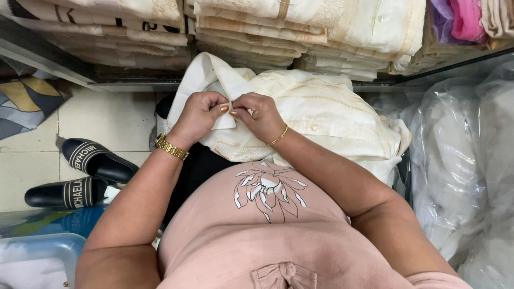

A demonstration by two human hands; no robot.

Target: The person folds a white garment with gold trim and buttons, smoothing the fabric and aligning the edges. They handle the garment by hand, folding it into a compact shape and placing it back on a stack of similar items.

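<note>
A cream embroidered shirt [321, 115] lies bunched on my lap, its collar end raised toward the shelf. My left hand [201, 112], with a gold watch on its wrist, pinches the white collar edge [214, 80] between thumb and fingers. My right hand [259, 115], wearing a thin gold bangle, grips the same edge right beside it, so the fingertips of both hands meet at one spot on the fabric.
Stacks of folded cream garments [278, 29] fill the shelf ahead, with pink and purple ones [458, 18] at the right. Clear plastic bags [466, 160] pile up on my right. A pair of black slippers [85, 174] sits on the tiled floor at left, beside a plastic bin [37, 257].
</note>
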